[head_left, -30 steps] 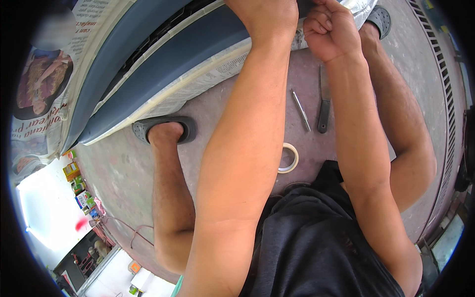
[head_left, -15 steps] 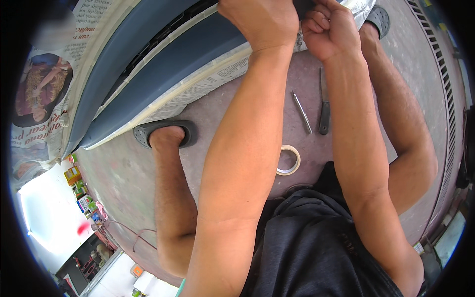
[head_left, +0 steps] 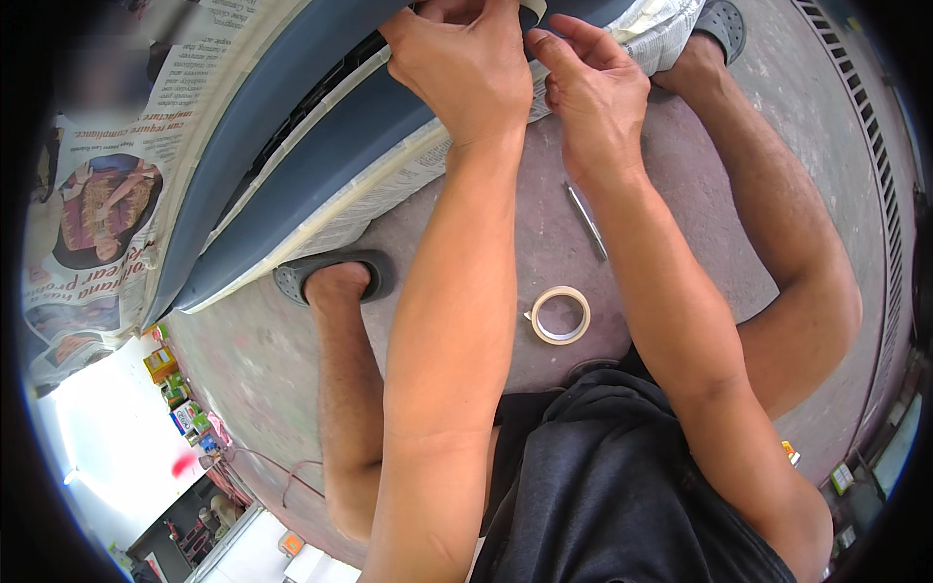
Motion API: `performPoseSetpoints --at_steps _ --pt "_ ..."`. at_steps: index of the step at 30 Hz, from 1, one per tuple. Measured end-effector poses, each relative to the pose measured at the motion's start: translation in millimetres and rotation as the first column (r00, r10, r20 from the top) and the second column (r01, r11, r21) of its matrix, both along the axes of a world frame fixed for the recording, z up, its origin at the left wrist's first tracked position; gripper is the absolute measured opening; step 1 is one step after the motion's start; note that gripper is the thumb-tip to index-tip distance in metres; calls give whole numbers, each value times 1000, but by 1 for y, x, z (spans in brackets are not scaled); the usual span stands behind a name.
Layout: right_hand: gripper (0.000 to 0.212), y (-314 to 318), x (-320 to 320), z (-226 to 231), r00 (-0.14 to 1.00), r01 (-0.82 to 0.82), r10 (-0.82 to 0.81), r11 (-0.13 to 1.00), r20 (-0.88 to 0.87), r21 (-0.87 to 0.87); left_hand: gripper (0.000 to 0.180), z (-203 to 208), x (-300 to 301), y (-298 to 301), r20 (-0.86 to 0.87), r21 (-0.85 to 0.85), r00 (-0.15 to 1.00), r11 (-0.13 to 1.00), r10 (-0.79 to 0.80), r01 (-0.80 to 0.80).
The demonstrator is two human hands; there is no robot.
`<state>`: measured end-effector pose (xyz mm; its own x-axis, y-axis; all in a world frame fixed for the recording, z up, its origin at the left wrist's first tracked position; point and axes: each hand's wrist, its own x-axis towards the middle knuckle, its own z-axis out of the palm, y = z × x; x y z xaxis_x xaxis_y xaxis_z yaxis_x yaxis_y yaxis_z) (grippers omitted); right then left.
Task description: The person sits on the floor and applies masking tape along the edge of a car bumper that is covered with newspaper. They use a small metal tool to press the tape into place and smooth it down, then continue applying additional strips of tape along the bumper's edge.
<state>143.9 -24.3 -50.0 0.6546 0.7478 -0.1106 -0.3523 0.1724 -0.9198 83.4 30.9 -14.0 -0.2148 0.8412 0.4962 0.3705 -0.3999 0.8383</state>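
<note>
A blue-grey car bumper (head_left: 301,199) crosses the upper left, with newspaper (head_left: 364,185) and pale masking tape along its edges. My left hand (head_left: 462,73) is bent over the bumper at the top edge, its fingers curled in; the fingertips are partly cut off, so what they grip is unclear. Beside it, a short pale strip (head_left: 534,10) that looks like masking tape curls up from the panel. My right hand (head_left: 598,102) hovers just right of that strip. Its thumb and forefinger stand apart, the other fingers are loosely bent, and nothing shows between them.
On the floor between my legs lie a masking tape roll (head_left: 585,316) with a loose end and a thin silver tool (head_left: 586,222). Grey clogs (head_left: 382,276) are on my feet. A slotted drain grate (head_left: 880,175) runs along the right; small boxes (head_left: 160,365) line the far left.
Both hands have moved left and drawn slightly down, and the right fingers have opened out. My right forearm now covers the black-handled blade that lay beside the silver tool.
</note>
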Motion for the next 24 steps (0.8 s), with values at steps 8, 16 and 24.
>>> performPoseSetpoints --at_steps 8,16,24 --pt "40 -10 -14 6 947 111 -84 991 311 -69 50 10 -23 -14 96 -61 980 982 -172 178" --pt "17 -18 -7 -4 997 35 -33 999 68 -26 26 8 -48 -18 124 -116 950 946 -288 302" --pt "13 -40 -1 4 986 -125 126 992 106 -16 18 18 -68 -32 396 -246 851 853 -345 460"
